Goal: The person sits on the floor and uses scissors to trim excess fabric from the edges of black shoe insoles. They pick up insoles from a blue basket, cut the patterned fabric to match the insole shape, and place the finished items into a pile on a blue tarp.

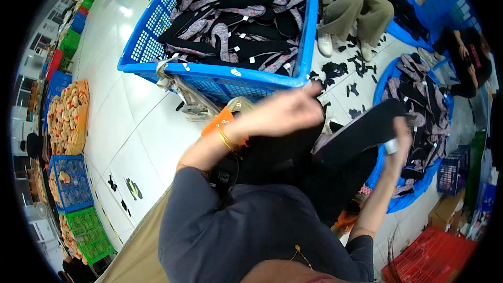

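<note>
My right hand (401,144) is closed on a long, curved black fabric piece (361,128) with a small white tag by the fingers. The piece lies at a slant above my dark-clad lap, with a greyish-pink patterned strip along its near left end. My left hand (293,109) is lifted near the close corner of a large blue plastic basket (209,73). Motion smears its fingers, so whether they hold anything does not show. Inside the basket is a heap of similar black and floral-patterned pieces (246,10), several with white tags.
Right of my lap, a blue round-rimmed container (385,81) holds more such pieces. Black scraps (332,71) litter the white floor. A seated person's legs (348,8) are beyond; another person (466,63) works at far right. A red crate (429,257) sits lower right; filled crates (73,178) line the left.
</note>
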{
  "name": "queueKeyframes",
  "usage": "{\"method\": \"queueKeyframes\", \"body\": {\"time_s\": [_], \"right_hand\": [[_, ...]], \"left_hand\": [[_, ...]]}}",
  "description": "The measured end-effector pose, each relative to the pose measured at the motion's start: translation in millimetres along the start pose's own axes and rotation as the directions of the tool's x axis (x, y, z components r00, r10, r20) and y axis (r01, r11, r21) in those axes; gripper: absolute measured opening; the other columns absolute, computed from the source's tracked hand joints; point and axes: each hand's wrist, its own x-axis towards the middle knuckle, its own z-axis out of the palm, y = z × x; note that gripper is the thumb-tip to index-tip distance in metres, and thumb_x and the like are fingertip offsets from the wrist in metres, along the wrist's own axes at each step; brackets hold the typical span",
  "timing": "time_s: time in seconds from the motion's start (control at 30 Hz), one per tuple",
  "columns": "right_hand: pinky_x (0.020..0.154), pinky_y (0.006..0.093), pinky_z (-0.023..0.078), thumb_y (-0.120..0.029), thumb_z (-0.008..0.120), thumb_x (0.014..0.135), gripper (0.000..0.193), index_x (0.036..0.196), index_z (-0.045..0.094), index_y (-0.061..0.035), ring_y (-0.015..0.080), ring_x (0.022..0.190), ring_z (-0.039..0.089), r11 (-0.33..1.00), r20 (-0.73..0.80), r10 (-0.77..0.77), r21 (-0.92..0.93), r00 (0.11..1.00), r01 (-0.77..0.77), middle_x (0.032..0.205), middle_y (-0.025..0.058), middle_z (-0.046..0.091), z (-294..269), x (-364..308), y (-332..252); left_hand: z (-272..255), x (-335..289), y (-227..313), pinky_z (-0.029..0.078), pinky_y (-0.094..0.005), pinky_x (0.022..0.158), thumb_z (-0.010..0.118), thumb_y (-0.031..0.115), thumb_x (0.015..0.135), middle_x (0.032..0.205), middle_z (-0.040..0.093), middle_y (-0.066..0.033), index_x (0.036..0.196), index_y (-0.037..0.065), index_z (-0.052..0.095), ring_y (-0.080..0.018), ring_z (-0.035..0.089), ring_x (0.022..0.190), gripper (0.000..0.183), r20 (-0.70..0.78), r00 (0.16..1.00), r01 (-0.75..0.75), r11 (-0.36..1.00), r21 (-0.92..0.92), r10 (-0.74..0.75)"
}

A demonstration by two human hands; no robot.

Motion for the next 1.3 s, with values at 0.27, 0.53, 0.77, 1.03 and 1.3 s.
{"method": "queueKeyframes", "body": {"time_s": [0.27, 0.53, 0.77, 1.03, 1.3], "right_hand": [[0.034, 0.0166, 0.025, -0.012, 0.046, 0.099, 0.025, 0.115, 0.055, 0.0056, 0.0054, 0.062, 0.056, 0.752, 0.116, -0.097, 0.659, 0.989, -0.004, 0.134, 0.0256, 0.052, -139, 75, 35], [0.033, 0.0179, 0.025, -0.009, 0.046, 0.099, 0.024, 0.122, 0.048, -0.0009, 0.0057, 0.056, 0.037, 0.735, -0.006, 0.257, 0.651, 0.966, -0.192, 0.090, 0.0040, 0.055, -46, 29, 55], [0.033, 0.0180, 0.026, -0.011, 0.046, 0.100, 0.025, 0.122, 0.049, -0.0010, 0.0063, 0.054, 0.036, 0.744, -0.021, 0.229, 0.648, 0.973, -0.161, 0.086, 0.0033, 0.052, -37, 22, 53], [0.046, 0.0133, 0.035, -0.010, 0.061, 0.093, 0.021, 0.112, 0.060, -0.0020, 0.0023, 0.060, 0.050, 0.989, -0.233, 0.032, 0.151, 0.972, 0.004, 0.086, 0.0026, 0.062, 29, 7, 4], [0.097, 0.0330, 0.041, -0.004, 0.075, 0.077, 0.069, 0.135, 0.040, -0.0011, 0.0214, 0.109, 0.055, 0.656, 0.059, -0.691, -0.370, 0.721, 0.659, 0.131, 0.0138, 0.046, 112, -50, -74]], "left_hand": [[-307, 35, -151, 0.049, -0.0391, 0.094, 0.072, 0.010, 0.073, 0.120, 0.062, -0.0176, 0.128, 0.005, 0.055, -0.0330, 0.060, 0.111, 0.058, -0.132, 0.966, 0.225, 0.475, 0.851, -0.222], [-288, 0, -273, 0.047, -0.0457, 0.098, 0.077, 0.009, 0.066, 0.134, 0.050, -0.0133, 0.143, 0.019, 0.040, -0.0366, 0.050, 0.122, 0.086, -0.036, 0.628, 0.128, 0.058, 0.990, -0.777], [-310, 17, -264, 0.056, -0.0401, 0.075, 0.055, 0.017, 0.087, 0.096, 0.071, -0.0127, 0.091, 0.010, 0.070, -0.0285, 0.070, 0.091, 0.018, -0.182, 0.844, 0.158, -0.091, 0.983, -0.504], [-298, 93, -37, 0.046, -0.0272, 0.060, 0.068, 0.025, 0.085, 0.073, 0.065, -0.0045, 0.094, 0.002, 0.065, -0.0111, 0.059, 0.066, 0.025, -0.732, 0.597, 0.092, 0.878, 0.470, 0.329], [-108, 117, 69, 0.057, -0.0295, 0.080, 0.062, 0.012, 0.092, 0.107, 0.065, -0.0066, 0.121, -0.001, 0.058, -0.0119, 0.065, 0.092, 0.032, -0.569, 0.798, -0.430, 0.850, -0.305, 0.200]]}}
